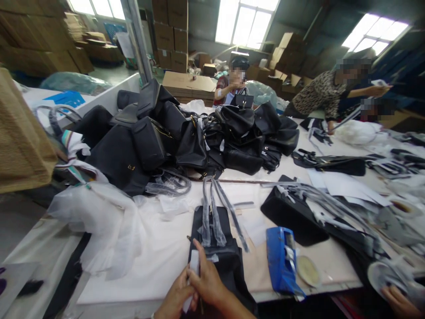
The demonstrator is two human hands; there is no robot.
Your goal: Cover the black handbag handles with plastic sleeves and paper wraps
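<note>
From my remote seat, the biggest thing is the long white worktable (pixel 159 252), which runs from the bottom edge to the upper right of the frame. Across the upper middle sits a heap of black handbags (pixel 186 133), pushed back, I judge, to keep the near edge free for working. At lower left, crumpled translucent wrapping (pixel 102 217) spills over the table's side.

Bottom centre, one black handbag (pixel 229 261) lies flat just above the hands, with its near end touching them. Its handles (pixel 209 212) are sleeved in cloudy film and laid away toward the middle of the frame, likely so they stay off the bag's body. The leather looks matte and dark; I can't make out any hardware on it.

Just right of it a blue tape dispenser (pixel 280 259) stands near the table edge, close by the hands.

At the bottom edge, the right hand (pixel 209 279) lies over the left hand (pixel 174 299). Both are closed on a white slip (pixel 194 262). The right thumb and fingertips pinch its upper part and the left fingers curl round its lower part, so it stands upright and taut. The slip is narrow, plain and pale, and any print is too small to tell.

Someone else's hand (pixel 398 302) shows at the bottom right corner.
</note>
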